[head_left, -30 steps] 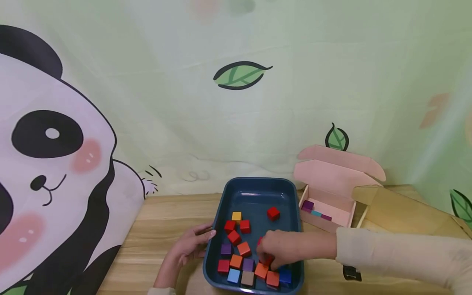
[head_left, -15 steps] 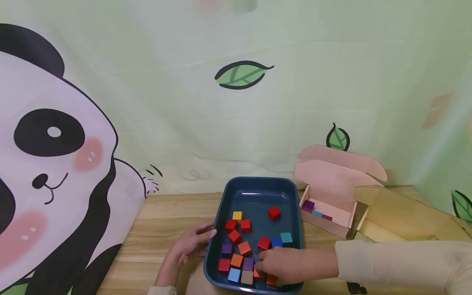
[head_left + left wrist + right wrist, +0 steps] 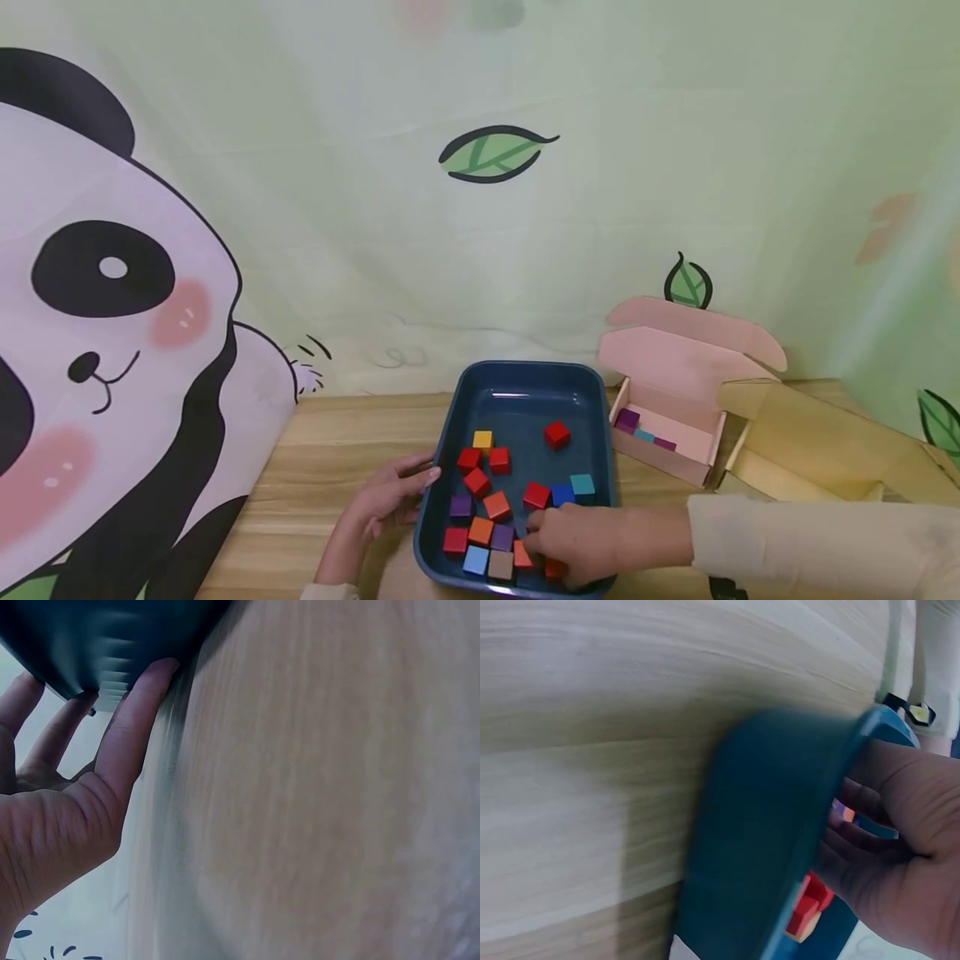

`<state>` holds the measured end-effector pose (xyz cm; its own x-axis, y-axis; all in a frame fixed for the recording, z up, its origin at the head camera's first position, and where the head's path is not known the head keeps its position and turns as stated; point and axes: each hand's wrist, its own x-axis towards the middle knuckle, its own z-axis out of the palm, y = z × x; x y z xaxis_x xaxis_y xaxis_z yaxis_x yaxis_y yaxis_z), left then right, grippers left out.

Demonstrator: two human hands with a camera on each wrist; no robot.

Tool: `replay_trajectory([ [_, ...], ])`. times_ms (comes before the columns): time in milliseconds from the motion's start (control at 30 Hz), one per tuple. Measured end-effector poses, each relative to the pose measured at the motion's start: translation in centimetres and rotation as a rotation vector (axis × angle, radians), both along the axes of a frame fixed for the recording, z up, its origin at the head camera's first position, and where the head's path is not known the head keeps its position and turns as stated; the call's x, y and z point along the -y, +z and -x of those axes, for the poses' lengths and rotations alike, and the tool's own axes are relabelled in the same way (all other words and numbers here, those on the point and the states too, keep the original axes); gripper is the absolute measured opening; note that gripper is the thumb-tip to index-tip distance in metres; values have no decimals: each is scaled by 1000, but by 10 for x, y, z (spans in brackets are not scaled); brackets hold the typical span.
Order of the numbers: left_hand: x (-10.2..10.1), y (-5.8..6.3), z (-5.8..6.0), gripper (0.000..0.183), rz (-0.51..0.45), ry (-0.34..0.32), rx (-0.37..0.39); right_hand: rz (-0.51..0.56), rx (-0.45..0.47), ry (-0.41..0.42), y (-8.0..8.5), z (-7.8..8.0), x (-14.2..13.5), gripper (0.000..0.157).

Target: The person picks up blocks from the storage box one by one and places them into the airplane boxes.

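A dark blue tray (image 3: 525,387) holds several small cubes. In the head view my left hand (image 3: 392,493) rests against its left wall; in the left wrist view the fingers (image 3: 129,735) reach nearly straight to the tray's side. Over the tray's front right part is my right hand (image 3: 573,537), fingers bent down among the cubes, fingertips right at an orange cube (image 3: 522,555). I cannot tell whether they pinch one. A red cube (image 3: 536,496), a blue cube (image 3: 563,494) and a teal cube (image 3: 582,484) lie just beyond it. Cubes under the palm are hidden.
An open pink box (image 3: 663,454) with purple and light blue pieces stands right of the tray. Beside it is an open yellow-brown cardboard box (image 3: 810,433), partly behind the right sleeve (image 3: 787,537). A printed cloth (image 3: 337,208) hangs behind the wooden table (image 3: 330,442).
My right hand has moved toward the tray's front, uncovering the red, blue and teal cubes. The orange, purple and brown cubes beside it have shifted slightly left. My left hand stays put.
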<state>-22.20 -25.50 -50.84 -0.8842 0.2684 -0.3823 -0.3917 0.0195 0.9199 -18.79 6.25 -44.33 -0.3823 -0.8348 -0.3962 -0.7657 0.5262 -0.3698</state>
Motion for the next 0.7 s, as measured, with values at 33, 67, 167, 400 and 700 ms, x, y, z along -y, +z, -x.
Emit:
replay_trajectory([
  [33, 0, 0, 0, 69, 0, 0, -1, -2, -1, -2, 2, 1, 0, 43],
  [67, -1, 1, 0, 70, 1, 2, 0, 4, -6, -1, 4, 2, 0, 42],
  [167, -2, 3, 0, 70, 5, 7, 2, 23, -8, -11, 11, 6, -1, 37],
  [400, 2, 2, -1, 69, -1, -4, -2, 80, -23, -84, 30, 22, -6, 31],
  [700, 1, 0, -2, 68, 0, -11, -30, 194, -165, -41, 49, 45, -29, 25],
])
